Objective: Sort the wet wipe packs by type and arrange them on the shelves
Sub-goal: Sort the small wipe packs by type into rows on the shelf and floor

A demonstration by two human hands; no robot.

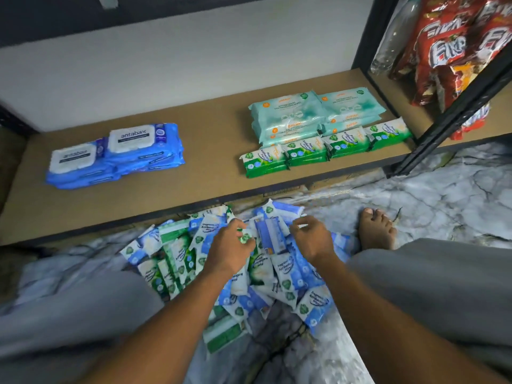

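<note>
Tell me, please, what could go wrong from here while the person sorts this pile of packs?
1. The floor pile mixes green and blue small packs of similar design; the left hand and right hand, both gripping packs, may grab a wrong type.
2. The green row lies at the shelf front edge; a nudge might push it off.

Mixed packs (285,273) heaped on floor (443,195), blue stacks (116,159), teal stacks (299,115), green row (327,148) shelved
</note>
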